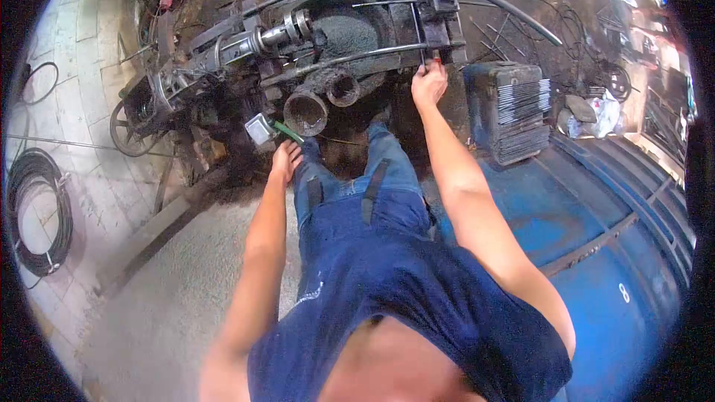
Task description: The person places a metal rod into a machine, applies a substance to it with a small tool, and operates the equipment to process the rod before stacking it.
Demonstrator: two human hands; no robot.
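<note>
My right hand (430,85) is closed at the near end of a dark clamp block (438,1) on the machine. A small orange-red spot shows at its fingertips, and what the fingers hold is too small to make out. My left hand (287,158) lies with fingers stretched out beside my left knee. Just above it is a green strip (288,132), like a handle, next to a pale square metal box (260,129). Two round metal cups (305,113) stand between the hands, in front of the greasy machine (279,37) with its long rails.
To the right stands a stack of thin metal plates or rods (518,108) beside a blue metal surface (551,208). A coil of black wire (37,212) lies on the tiled floor at left, near a handwheel (132,130). One long bar (514,11) juts out at upper right.
</note>
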